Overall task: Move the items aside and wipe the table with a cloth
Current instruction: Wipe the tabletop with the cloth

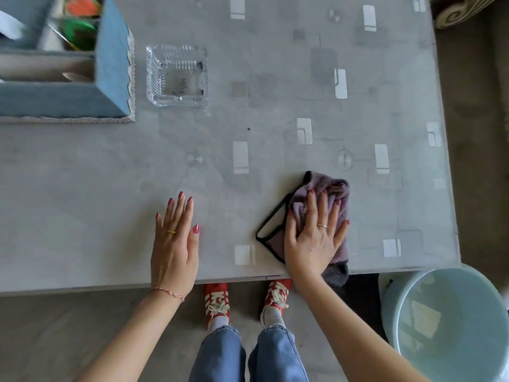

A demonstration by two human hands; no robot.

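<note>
Grey patterned table (110, 175), near edge. Right hand (314, 238) presses flat, fingers spread, on bunched purple cloth (334, 195) to wipe. Left hand (175, 244) flat, holding nothing, probably bracing. Glass dish (176, 75) and blue box (110, 59) sit far left, clear of the wiping area.

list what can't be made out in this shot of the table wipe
Head view only:
- Blue organizer box: cut off by the left and top edges; contents blurred.
- Cloth: partly covered by the right hand.
- Bin: cut off by the right edge.
- Dark speck on the table: too small to identify.
</note>
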